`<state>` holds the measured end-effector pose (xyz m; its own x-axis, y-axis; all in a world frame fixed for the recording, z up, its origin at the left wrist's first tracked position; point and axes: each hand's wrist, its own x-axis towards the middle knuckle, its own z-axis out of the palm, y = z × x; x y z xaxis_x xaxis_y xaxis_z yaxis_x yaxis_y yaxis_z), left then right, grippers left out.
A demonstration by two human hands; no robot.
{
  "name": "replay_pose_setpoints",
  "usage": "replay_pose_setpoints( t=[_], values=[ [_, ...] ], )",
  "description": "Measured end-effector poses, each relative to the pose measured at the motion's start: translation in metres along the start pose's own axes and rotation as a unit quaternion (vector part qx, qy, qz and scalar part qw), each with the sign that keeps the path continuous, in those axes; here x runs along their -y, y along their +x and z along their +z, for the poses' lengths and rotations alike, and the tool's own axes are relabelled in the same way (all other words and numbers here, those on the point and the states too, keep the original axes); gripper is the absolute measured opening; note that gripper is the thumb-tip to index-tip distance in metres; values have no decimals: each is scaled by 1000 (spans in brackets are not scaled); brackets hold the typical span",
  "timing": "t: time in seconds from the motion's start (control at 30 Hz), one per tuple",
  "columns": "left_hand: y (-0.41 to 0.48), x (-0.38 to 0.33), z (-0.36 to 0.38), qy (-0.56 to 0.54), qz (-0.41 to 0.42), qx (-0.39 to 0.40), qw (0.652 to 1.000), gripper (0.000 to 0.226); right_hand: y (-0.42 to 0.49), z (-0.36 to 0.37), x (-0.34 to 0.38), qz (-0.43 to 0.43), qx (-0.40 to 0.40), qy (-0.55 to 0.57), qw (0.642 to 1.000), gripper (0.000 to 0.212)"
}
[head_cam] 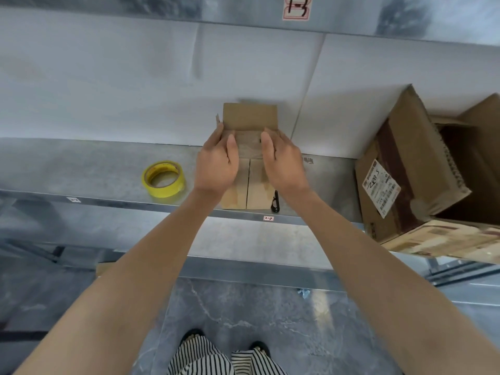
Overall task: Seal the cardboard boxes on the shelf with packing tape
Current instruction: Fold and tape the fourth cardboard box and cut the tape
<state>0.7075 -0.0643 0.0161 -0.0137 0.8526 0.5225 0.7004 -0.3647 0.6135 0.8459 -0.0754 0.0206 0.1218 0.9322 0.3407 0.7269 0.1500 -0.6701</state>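
The left hand (216,162) and right hand (284,161) gripped the small box (254,185) by its sides; its flaps (250,116) likely needed pressing flush before reaching for the tape (163,180).

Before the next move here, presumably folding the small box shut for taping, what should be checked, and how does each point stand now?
1. Hands on the box: ok. The left hand and right hand hold the small box by its sides, thumbs on top.
2. Far flap folded down: not ok, it stands up.
3. Tape roll at hand: ok, it lies on the shelf left of the box.
4. Seam between the near panels already taped: cannot tell.
5. Black tool out of the way: ok, it lies beside the box's near right corner.
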Motion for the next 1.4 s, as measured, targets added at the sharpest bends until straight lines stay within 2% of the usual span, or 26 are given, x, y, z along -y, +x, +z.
replay_pose_setpoints(
  t=[0.13, 0.23, 0.33, 0.47, 0.53, 0.63, 0.73, 0.87, 1.0, 1.17, 1.3, 1.4],
  values=[
    [0, 4, -9, 27, 43, 61, 997, 39, -1, -11, -6, -5, 102, -18, 995, 77],
    [-3, 4, -11, 50, 42, 94, 993, 49, -4, -15, -9, -12, 130, -29, 991, 86],
    [-7, 1, -13, 44, 18, 110, 993, 59, -8, -16, -8, -18, 134, -56, 989, 83],
    [-13, -7, -24, -14, -71, 142, 987, 69, -18, -19, -3, -14, 150, -63, 987, 91],
    [-18, -11, -31, -50, -101, 171, 979, 70, -25, -20, -1, -6, 152, -49, 987, 93],
    [-24, -13, -41, -115, -108, 208, 965, 70, -35, -21, 4, 3, 138, -4, 990, 80],
    [-34, -13, -48, -188, -99, 202, 956, 71, -51, -22, 10, 9, 116, 22, 993, 75],
    [-47, -3, -62, -262, -79, 202, 941, 71, -72, -22, 25, 47, 83, 95, 991, 95],
    [-52, 13, -77, -248, -40, 205, 946, 84, -82, -13, 51, 62, 54, 92, 992, 107],
    [-60, 42, -89, -246, -14, 198, 949, 88, -100, 10, 70, 70, 66, 39, 995, 103],
    [-79, 66, -93, -255, -35, 199, 945, 96, -116, 23, 78, 119, 29, 73, 990, 85],
    [-92, 84, -96, -233, -53, 224, 945, 98, -115, 26, 80, 146, 4, 59, 987, 69]
  ],
)
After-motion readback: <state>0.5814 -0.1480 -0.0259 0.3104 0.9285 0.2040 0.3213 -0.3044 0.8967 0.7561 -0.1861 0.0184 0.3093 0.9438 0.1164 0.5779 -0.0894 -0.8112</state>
